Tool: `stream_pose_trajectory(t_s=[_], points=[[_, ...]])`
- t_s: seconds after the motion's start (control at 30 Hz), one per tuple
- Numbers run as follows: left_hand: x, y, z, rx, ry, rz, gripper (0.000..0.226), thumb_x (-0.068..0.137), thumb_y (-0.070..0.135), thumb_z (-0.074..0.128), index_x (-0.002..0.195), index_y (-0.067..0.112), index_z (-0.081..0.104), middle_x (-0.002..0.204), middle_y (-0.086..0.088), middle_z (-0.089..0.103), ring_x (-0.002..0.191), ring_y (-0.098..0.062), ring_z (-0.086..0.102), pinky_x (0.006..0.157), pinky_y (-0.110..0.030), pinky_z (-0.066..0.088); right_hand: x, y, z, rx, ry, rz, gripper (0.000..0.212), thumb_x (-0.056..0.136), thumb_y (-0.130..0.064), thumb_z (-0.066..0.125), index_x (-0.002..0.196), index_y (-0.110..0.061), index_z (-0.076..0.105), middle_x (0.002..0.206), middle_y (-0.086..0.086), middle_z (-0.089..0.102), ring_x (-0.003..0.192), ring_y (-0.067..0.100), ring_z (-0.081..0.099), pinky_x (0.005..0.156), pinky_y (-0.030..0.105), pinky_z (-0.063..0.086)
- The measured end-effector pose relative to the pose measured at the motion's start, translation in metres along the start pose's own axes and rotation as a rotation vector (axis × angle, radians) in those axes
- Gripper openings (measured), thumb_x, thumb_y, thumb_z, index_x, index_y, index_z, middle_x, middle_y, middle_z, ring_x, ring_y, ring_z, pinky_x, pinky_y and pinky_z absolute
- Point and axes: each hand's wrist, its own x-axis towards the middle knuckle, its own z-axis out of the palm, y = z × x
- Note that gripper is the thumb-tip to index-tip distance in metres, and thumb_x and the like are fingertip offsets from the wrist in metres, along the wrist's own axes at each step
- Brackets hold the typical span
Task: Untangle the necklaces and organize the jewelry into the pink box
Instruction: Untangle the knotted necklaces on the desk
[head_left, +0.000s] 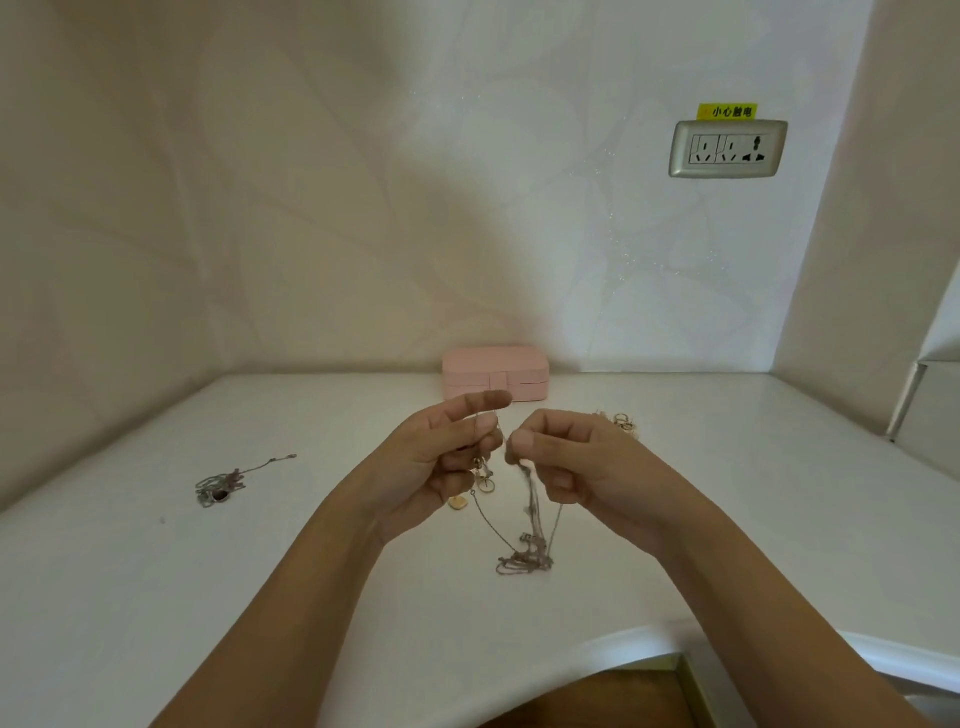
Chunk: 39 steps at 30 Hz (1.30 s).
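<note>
Above the white table my left hand (441, 457) and my right hand (561, 457) each pinch part of a tangle of thin necklace chains (524, 551). The chains hang down between them, and their lower loops bunch on the table. Small gold pendants (483, 480) dangle below my left fingers. A second knotted silver necklace (223, 486) lies on the table to the left. The pink jewelry box (496, 371) stands closed at the back against the wall, behind my hands.
A few gold rings or earrings (621, 421) lie on the table (260, 571) just behind my right hand. A wall socket (727, 149) sits high on the right wall. The table's front edge curves in at the lower right.
</note>
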Motion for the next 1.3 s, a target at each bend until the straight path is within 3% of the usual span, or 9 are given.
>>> stream_pose_trajectory(t_s=[0.13,0.23,0.4,0.5,0.67,0.8,1.0,1.17,1.3], points=[[0.002,-0.001,-0.004,-0.026,0.005,0.022,0.036,0.078,0.022,0.062,0.115,0.019,0.060,0.060,0.005,0.051,0.044,-0.001,0.025,0.038,-0.011,0.021,0.000,-0.001,0.002,-0.194,0.045,0.013,0.007,0.084,-0.024,0.069,0.083,-0.017,0.068,0.059,-0.007,0.058,0.045,0.002,0.036,0.051,0.017,0.026],[0.002,-0.001,-0.004,-0.006,0.012,0.033,0.038,0.080,0.026,0.068,0.118,0.023,0.061,0.060,0.006,0.050,0.043,-0.001,0.026,0.038,-0.011,0.023,0.001,0.001,0.003,-0.215,0.042,0.014,0.016,0.084,-0.030,0.069,0.097,-0.023,0.072,0.059,-0.002,0.060,0.047,0.005,0.033,0.050,0.015,0.027],[0.000,0.001,-0.002,0.006,0.030,0.029,0.041,0.078,0.025,0.060,0.119,0.026,0.061,0.060,0.005,0.050,0.045,-0.002,0.024,0.037,-0.010,0.023,0.008,0.006,0.003,-0.425,0.090,-0.039,0.004,0.081,-0.023,0.074,0.081,-0.020,0.076,0.060,-0.009,0.062,0.050,-0.001,0.045,0.054,0.010,0.032],[0.000,0.002,-0.002,-0.021,0.041,0.024,0.042,0.078,0.024,0.061,0.119,0.024,0.061,0.060,0.005,0.049,0.048,-0.002,0.023,0.037,-0.010,0.022,0.015,0.017,0.001,-0.716,0.170,-0.047,0.009,0.082,-0.023,0.070,0.074,-0.026,0.069,0.069,-0.012,0.064,0.051,-0.002,0.046,0.055,0.012,0.034],[-0.001,0.003,-0.010,-0.160,0.018,0.064,0.075,0.051,0.038,0.091,0.120,0.022,0.065,0.054,0.009,0.040,0.044,-0.001,0.032,0.034,-0.010,0.026,0.021,0.029,-0.012,-1.015,0.293,-0.044,0.008,0.084,-0.020,0.058,0.080,-0.020,0.065,0.084,-0.008,0.062,0.071,0.006,0.053,0.066,0.021,0.043],[0.000,0.006,-0.012,-0.196,0.040,0.084,0.081,0.040,0.039,0.094,0.115,0.021,0.069,0.048,0.010,0.032,0.041,-0.002,0.030,0.033,-0.011,0.025,0.021,0.034,-0.019,-0.932,0.338,-0.066,0.007,0.087,-0.022,0.062,0.089,-0.027,0.067,0.098,-0.014,0.056,0.090,0.004,0.047,0.073,0.014,0.034],[0.001,0.003,-0.012,-0.152,0.027,0.048,0.079,0.044,0.041,0.093,0.117,0.021,0.068,0.048,0.010,0.033,0.042,-0.001,0.028,0.038,-0.014,0.015,0.016,0.019,0.001,-0.365,0.099,-0.122,0.016,0.085,-0.015,0.070,0.090,-0.029,0.074,0.094,-0.007,0.074,0.087,0.009,0.068,0.083,0.019,0.052],[0.000,0.003,-0.013,-0.122,0.018,0.028,0.075,0.046,0.042,0.092,0.114,0.020,0.070,0.051,0.009,0.036,0.042,-0.002,0.028,0.038,-0.015,0.013,0.020,0.024,0.021,-0.322,-0.006,-0.076,0.012,0.083,-0.016,0.073,0.094,-0.017,0.075,0.089,0.003,0.074,0.088,0.014,0.069,0.090,0.025,0.052],[-0.001,0.003,-0.014,-0.103,0.006,0.011,0.075,0.046,0.044,0.092,0.114,0.022,0.070,0.054,0.010,0.040,0.042,-0.001,0.030,0.035,-0.011,0.019,0.022,0.032,0.026,-0.279,0.017,-0.066,0.004,0.083,-0.015,0.072,0.086,-0.014,0.075,0.087,0.014,0.072,0.076,0.017,0.063,0.079,0.027,0.047]])
